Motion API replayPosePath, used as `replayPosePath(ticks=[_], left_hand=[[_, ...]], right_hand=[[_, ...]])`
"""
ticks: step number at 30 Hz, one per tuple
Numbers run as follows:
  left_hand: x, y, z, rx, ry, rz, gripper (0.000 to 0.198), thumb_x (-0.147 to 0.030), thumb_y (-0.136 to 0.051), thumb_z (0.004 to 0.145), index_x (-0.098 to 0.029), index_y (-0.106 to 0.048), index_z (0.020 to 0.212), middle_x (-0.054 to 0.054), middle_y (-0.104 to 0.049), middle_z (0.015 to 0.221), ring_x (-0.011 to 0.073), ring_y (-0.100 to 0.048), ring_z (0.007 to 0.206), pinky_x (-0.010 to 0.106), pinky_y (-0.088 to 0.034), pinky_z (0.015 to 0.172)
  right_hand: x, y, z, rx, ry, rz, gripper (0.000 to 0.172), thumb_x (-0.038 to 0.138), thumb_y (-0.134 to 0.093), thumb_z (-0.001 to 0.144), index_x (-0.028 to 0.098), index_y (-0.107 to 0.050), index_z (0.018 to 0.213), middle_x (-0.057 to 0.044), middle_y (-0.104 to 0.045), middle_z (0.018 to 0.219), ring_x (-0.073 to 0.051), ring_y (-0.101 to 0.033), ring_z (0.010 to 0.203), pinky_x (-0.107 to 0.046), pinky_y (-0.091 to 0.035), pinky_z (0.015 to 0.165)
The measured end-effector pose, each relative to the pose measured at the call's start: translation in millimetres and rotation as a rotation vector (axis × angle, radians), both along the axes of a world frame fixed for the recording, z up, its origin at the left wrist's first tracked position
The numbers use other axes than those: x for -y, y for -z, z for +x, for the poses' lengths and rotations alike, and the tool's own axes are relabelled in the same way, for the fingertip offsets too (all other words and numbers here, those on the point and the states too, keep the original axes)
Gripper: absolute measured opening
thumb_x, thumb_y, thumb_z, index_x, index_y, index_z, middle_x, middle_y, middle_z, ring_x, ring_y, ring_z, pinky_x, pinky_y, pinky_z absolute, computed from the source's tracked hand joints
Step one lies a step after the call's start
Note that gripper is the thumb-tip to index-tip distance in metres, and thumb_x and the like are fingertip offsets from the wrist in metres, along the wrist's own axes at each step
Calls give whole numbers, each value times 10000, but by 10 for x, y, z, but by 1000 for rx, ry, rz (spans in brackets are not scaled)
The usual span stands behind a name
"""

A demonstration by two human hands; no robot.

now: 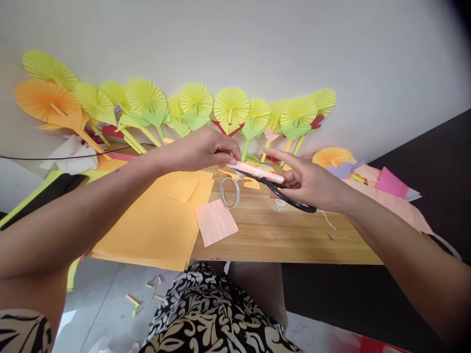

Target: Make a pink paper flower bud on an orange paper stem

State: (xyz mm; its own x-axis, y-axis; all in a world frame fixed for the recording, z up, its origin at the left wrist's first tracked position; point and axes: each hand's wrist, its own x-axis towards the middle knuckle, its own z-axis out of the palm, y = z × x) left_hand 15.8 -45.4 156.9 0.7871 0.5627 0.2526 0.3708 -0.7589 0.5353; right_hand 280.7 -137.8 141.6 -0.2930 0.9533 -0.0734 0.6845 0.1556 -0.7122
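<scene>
My left hand [213, 148] pinches the left end of a thin pink paper roll [263, 171] above the table. Black-handled scissors [277, 191] are in my right hand [309, 182], its index finger stretched out over the roll. The scissor blades point left and lie along the near side of the roll. My right thumb and other fingers are at the roll's right end; how firmly they hold it is partly hidden. Below the blades, a roll of tape [230, 193] stands on its edge. A pink paper square [215, 222] lies beside it.
Orange paper sheets [154, 225] cover the left of the wooden table [257, 240]. Several yellow pleated paper fans [231, 105] lean against the wall, with an orange fan [47, 103] at far left. White string [280, 205] and orange scraps [252, 184] lie nearby. Pink crepe paper [390, 201] is at right.
</scene>
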Motion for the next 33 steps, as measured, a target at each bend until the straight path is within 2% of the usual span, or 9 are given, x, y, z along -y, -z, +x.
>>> replayPosePath(ticks=[3,8,13,15,19,22,27,30,33], left_hand=[[-23,56,11,26,-10,-17,135,-259,-620,841,-205,-744,835,-12,-627,648,120,-526,588,254,-363,609],[-107,184,13,37,-11,-38,150,-269,-616,844,-194,-746,847,-13,-619,631,112,-518,571,243,-354,579],[-221,304,-9,60,-21,-25,186,-279,-587,864,-181,-742,896,-18,-614,634,96,-516,580,216,-363,578],[-251,329,-40,54,-36,-30,203,-292,-579,873,-178,-740,922,-17,-616,650,94,-521,596,210,-366,582],[-264,359,-185,7,-101,-43,233,-326,-553,900,-187,-738,927,-8,-611,674,101,-512,604,221,-342,559],[-250,412,-342,-49,-125,-26,277,-415,-564,907,-194,-725,861,-14,-579,641,100,-448,549,243,-302,527],[-80,599,-477,-207,-67,-44,272,-453,-584,907,-216,-717,921,12,-675,756,132,-539,616,251,-332,556],[136,723,-448,-286,48,-40,295,-412,-486,980,-216,-706,976,32,-705,849,154,-608,728,252,-387,645],[345,846,-405,-315,121,-75,330,-416,-418,1016,-238,-696,999,37,-709,883,161,-635,747,257,-420,678]], right_hand=[[-58,50,25,-25,20,-18,969,385,-744,774,309,-231,1592,10,-723,746,-173,-684,620,-238,-459,512],[-131,143,42,17,14,-24,951,404,-725,793,300,-226,1595,22,-707,704,-164,-664,592,-244,-465,520],[-193,259,56,143,-78,-19,917,363,-680,812,341,-205,1596,-16,-782,926,-209,-733,802,-284,-542,674],[-225,310,105,194,-71,20,911,362,-670,816,339,-200,1596,-12,-784,936,-215,-733,831,-284,-538,690],[-276,441,300,375,-18,137,868,367,-623,842,290,-203,1598,19,-746,775,-181,-669,644,-259,-462,585],[-263,582,449,546,17,153,734,367,-563,863,277,-331,1554,35,-697,704,-164,-611,573,-247,-387,533],[-143,834,506,618,-6,160,521,401,-552,861,244,-578,1357,-41,-752,904,-224,-686,777,-279,-429,613],[-76,944,477,614,-50,153,472,424,-566,867,246,-611,1302,-62,-752,1011,-251,-697,869,-302,-460,660],[-37,1002,476,588,-61,143,497,448,-584,870,248,-589,1325,-75,-740,1100,-263,-698,939,-316,-485,698]])
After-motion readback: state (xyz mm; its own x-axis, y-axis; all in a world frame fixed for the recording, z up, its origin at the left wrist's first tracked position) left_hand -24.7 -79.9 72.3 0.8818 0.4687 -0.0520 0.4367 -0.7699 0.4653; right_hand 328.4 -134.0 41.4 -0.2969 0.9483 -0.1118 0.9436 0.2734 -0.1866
